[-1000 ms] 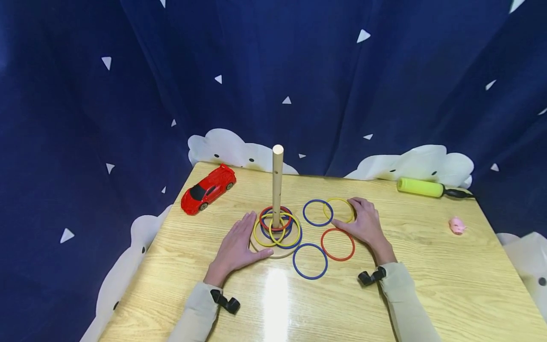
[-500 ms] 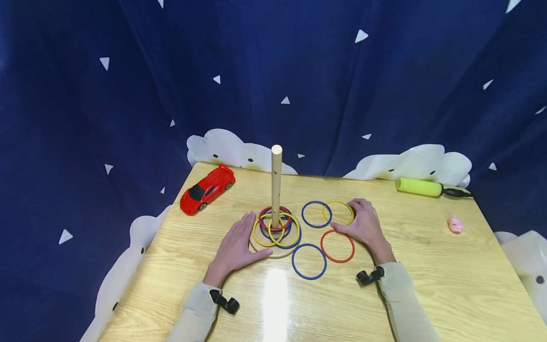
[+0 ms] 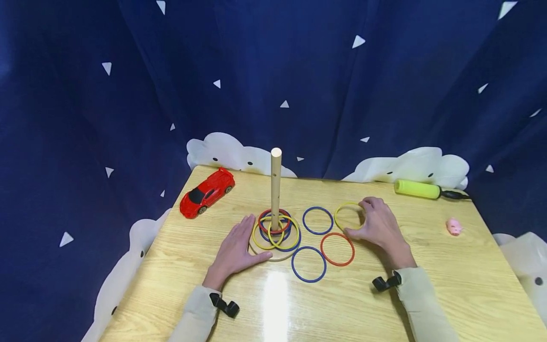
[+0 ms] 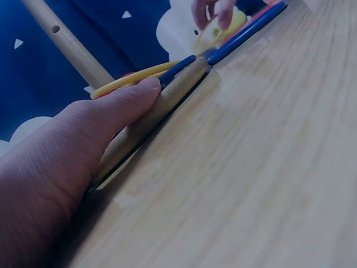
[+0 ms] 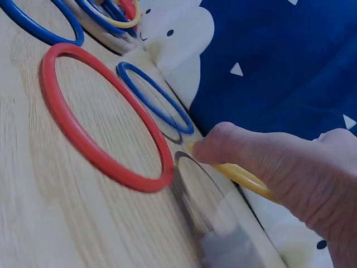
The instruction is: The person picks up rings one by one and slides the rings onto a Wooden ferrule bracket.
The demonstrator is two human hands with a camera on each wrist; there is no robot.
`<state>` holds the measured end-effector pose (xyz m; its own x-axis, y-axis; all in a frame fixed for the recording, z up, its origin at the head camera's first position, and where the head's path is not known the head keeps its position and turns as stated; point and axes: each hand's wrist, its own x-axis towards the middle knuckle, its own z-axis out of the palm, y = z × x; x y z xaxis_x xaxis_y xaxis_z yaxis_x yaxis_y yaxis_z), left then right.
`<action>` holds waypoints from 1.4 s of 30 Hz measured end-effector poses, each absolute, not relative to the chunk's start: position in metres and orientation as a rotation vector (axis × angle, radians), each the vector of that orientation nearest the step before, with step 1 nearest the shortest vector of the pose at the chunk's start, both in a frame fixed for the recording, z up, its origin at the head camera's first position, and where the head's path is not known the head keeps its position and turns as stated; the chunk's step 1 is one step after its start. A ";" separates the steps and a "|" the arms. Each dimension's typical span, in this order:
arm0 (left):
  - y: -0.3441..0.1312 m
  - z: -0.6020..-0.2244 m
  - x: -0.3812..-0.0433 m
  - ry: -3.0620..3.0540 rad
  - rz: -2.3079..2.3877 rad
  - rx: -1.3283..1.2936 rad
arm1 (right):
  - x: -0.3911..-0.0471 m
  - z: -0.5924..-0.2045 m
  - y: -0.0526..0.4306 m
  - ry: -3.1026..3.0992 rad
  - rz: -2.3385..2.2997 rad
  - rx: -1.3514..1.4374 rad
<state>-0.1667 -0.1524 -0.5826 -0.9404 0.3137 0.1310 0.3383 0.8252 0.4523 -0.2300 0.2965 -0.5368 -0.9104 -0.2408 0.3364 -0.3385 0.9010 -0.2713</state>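
In the head view my right hand pinches a yellow ring between thumb and fingers at its right side. The right wrist view shows that yellow ring raised off the table, a shadow below it. My left hand lies against the left and front of a round wooden base, fingers straight and thumb spread. In the left wrist view the thumb touches the rim of the base. An upright wooden peg stands on the base, with several red, blue and yellow rings heaped around its foot.
Between base and right hand lie a blue ring, a red ring and another blue ring. A red toy car is back left. Back right are a yellow-green pump and a small pink pig toy.
My right hand has moved right with the yellow ring, which no longer overlaps the blue ring beside it. The left hand stays at the base.
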 end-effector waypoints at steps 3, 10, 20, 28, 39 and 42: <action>-0.153 -0.583 -0.165 -2.957 -0.744 -0.530 | -0.223 -0.539 0.304 -2.779 0.496 0.416; -0.152 -0.586 -0.163 -2.953 -0.719 -0.550 | -0.200 -0.566 0.318 -2.758 0.802 0.323; -0.153 -0.586 -0.162 -2.959 -0.732 -0.529 | -0.201 -0.585 0.322 -2.613 0.960 0.317; -0.154 -0.585 -0.162 -2.969 -0.742 -0.514 | -0.201 -0.579 0.316 -2.591 0.976 0.336; -0.153 -0.585 -0.165 -2.995 -0.728 -0.508 | -0.207 -0.507 0.283 -2.443 1.048 0.529; -0.152 -0.584 -0.166 -2.987 -0.725 -0.518 | -0.212 -0.478 0.272 -2.393 1.055 0.611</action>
